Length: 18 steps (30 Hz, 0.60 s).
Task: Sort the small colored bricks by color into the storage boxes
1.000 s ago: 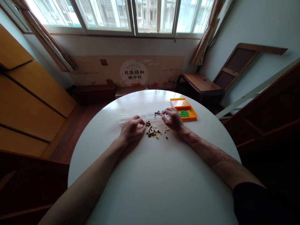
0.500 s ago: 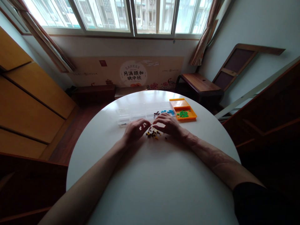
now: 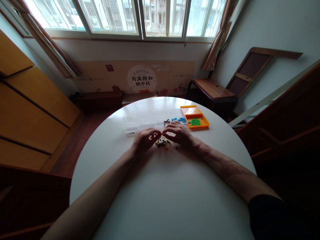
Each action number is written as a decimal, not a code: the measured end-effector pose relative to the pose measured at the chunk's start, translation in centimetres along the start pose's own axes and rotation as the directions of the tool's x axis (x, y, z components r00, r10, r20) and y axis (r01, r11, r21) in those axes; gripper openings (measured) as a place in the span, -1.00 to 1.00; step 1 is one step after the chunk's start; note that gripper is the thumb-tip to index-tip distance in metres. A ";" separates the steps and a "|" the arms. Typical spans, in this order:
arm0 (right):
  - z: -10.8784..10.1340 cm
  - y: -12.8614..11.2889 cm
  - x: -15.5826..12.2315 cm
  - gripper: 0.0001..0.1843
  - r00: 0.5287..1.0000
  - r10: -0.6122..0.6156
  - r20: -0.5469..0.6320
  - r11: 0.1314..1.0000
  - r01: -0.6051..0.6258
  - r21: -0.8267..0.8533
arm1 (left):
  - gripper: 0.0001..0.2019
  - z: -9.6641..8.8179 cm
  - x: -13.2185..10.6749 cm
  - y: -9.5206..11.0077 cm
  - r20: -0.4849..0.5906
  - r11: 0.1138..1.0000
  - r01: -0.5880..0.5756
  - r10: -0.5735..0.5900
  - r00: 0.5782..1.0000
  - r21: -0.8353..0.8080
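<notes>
My left hand (image 3: 146, 138) and my right hand (image 3: 178, 132) meet fingertip to fingertip over the white table, both closed in a pinch. Whatever sits between the fingertips is too small and too hidden to name. Just below them lies a loose pile of tiny dark brown and yellow bricks (image 3: 163, 143). One dark piece (image 3: 176, 147) lies apart, under my right wrist. Behind my hands stretches a clear plastic compartment box (image 3: 147, 124), with dark pieces (image 3: 166, 122) and blue pieces (image 3: 181, 120) at its right end.
An orange two-part tray (image 3: 205, 124) holding green pieces (image 3: 195, 122) stands at the right end of the clear box. The round white table (image 3: 160, 193) reaches toward me. Beyond it are a wooden chair (image 3: 212, 89) and a printed cardboard panel (image 3: 87, 71) below the window.
My fingertips have come together, closing the small gap that was between the two hands. The pile, box and tray stay where they were.
</notes>
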State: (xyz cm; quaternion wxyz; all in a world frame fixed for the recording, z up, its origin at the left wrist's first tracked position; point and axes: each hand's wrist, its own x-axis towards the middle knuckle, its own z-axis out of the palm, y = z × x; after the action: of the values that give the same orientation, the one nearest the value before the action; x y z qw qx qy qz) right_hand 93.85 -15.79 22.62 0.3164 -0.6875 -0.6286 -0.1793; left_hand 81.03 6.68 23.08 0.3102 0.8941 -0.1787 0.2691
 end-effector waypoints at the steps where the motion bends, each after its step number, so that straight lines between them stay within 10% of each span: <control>1: 0.0 -0.1 0.0 -0.86 1.000 0.012 0.017 1.000 -0.012 -0.001 | -0.80 0.0 0.0 0.1 0.007 1.000 0.009 -0.009 1.000 -0.004; 5: 0.0 -0.2 -0.1 -0.83 0.994 0.103 0.042 0.994 -0.102 -0.026 | -0.85 -0.3 0.1 0.4 0.025 0.996 0.077 -0.078 0.997 0.037; 12: 0.2 1.4 -0.5 -0.85 0.898 0.351 -0.266 0.907 -0.396 -0.143 | -0.87 -1.5 0.3 1.3 -0.008 0.918 0.272 -0.282 0.959 0.290; 18: -0.1 0.9 -0.3 -0.82 0.911 0.356 -0.210 0.909 -0.389 -0.148 | -0.84 -1.4 0.1 1.2 -0.008 0.854 0.317 -0.345 0.939 0.411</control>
State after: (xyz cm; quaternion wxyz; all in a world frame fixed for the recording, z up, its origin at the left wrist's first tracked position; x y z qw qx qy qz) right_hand 94.66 -16.06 22.34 0.3338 -0.8029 -0.4348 -0.2343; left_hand 80.02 6.67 24.58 0.1530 0.9645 0.0275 0.2134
